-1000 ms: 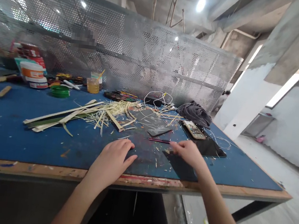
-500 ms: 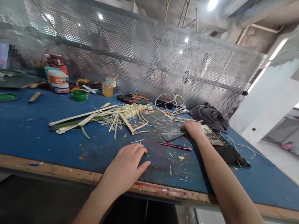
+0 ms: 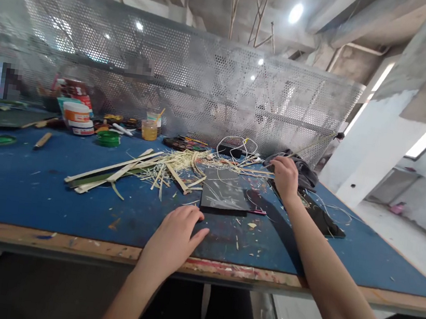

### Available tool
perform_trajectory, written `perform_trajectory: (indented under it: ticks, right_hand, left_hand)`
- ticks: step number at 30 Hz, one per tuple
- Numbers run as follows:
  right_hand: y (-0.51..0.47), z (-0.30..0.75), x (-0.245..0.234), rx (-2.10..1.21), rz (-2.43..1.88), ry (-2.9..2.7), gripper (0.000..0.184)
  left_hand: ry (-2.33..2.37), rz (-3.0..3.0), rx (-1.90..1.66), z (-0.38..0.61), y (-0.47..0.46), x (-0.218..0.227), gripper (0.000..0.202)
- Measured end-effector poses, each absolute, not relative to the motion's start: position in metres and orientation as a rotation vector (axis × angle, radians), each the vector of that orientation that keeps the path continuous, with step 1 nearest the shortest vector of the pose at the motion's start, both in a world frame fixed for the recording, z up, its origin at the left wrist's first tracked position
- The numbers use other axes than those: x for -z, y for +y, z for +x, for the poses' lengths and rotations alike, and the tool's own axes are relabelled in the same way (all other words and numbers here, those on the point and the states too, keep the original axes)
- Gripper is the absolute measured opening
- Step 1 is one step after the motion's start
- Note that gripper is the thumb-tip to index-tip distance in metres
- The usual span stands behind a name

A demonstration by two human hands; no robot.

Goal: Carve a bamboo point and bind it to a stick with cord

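Note:
My left hand (image 3: 174, 233) rests at the table's front edge, fingers loosely apart, with nothing in it. My right hand (image 3: 286, 178) is raised over the right side of the table, its fingers pinched on a thin bamboo strip (image 3: 315, 144) that slants up to the right, faint and blurred. Left of that hand a dark grey board (image 3: 226, 191) lies flat, partly covering a pink pen (image 3: 258, 212). Bamboo shavings (image 3: 183, 160) are heaped behind the board, and longer split bamboo pieces (image 3: 117, 169) stretch out to the left.
A grey cloth (image 3: 305, 174) and a black fabric piece (image 3: 321, 215) lie beyond my right forearm. White cable (image 3: 238, 144) coils at the back. Toward the left stand paint tubs (image 3: 79, 120), a jar of yellowish liquid (image 3: 149, 130), a green tape roll (image 3: 108, 138) and a wooden-handled tool (image 3: 43, 141).
The dark board has turned and shifted left, now over part of the pen. My right hand has left the board and risen, with a thin strip in it. My left hand stays put.

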State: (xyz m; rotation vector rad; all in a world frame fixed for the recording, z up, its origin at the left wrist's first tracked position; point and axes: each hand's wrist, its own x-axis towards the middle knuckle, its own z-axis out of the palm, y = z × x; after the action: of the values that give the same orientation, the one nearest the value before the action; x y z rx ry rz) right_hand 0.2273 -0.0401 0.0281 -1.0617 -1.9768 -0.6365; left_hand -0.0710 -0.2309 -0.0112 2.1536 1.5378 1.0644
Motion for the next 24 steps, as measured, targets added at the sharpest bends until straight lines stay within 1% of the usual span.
perform_trajectory:
  ticks: [2,4,5,7,9,10,12,14,16,17,18,20,24]
  right_hand:
    - [-0.056,0.207,-0.038,0.610,-0.920,-1.994,0.024]
    - [-0.082,0.180,-0.042,0.561,-0.717,-2.126,0.016]
    - [-0.099,0.165,-0.041,0.532,-0.595,-2.221,0.021]
    - [-0.135,0.138,-0.036,0.481,-0.318,-2.426,0.021]
    - [-0.170,0.116,-0.027,0.455,-0.093,-2.552,0.021]
    - [-0.186,0.109,-0.023,0.449,-0.031,-2.577,0.024]
    - [-0.211,0.103,-0.018,0.426,-0.003,-2.587,0.028]
    - [-0.224,0.109,-0.018,0.310,0.036,-2.579,0.022]
    - [-0.224,0.126,-0.018,0.155,-0.016,-2.535,0.023]
    - [-0.219,0.137,-0.018,0.106,-0.109,-2.481,0.023]
    - [-0.213,0.149,-0.017,0.109,-0.349,-2.422,0.027]
    - [-0.194,0.171,-0.012,0.136,-0.660,-2.342,0.031]
    - [-0.159,0.195,0.007,0.183,-1.043,-2.363,0.021]
  left_hand:
    - [1.448,2.045,-1.156,-0.072,-0.232,0.009,0.016]
    - [1.326,1.901,-1.262,-0.072,-0.231,0.005,0.027]
    - [1.261,1.816,-1.314,-0.072,-0.230,0.002,0.035]
    - [1.135,1.646,-1.398,-0.068,-0.228,-0.003,0.051]
    - [1.020,1.509,-1.443,-0.060,-0.227,-0.009,0.057]
    - [0.968,1.459,-1.453,-0.055,-0.227,-0.012,0.055]
    - [0.880,1.374,-1.466,-0.045,-0.228,-0.017,0.043]
    - [0.811,1.294,-1.480,-0.038,-0.232,-0.022,0.031]
    - [0.761,1.213,-1.514,-0.035,-0.238,-0.027,0.028]
    - [0.744,1.181,-1.533,-0.036,-0.242,-0.030,0.029]
    - [0.731,1.155,-1.545,-0.038,-0.247,-0.032,0.030]
    - [0.714,1.118,-1.532,-0.043,-0.259,-0.034,0.035]
    - [0.713,1.011,-1.450,-0.048,-0.290,-0.025,0.045]
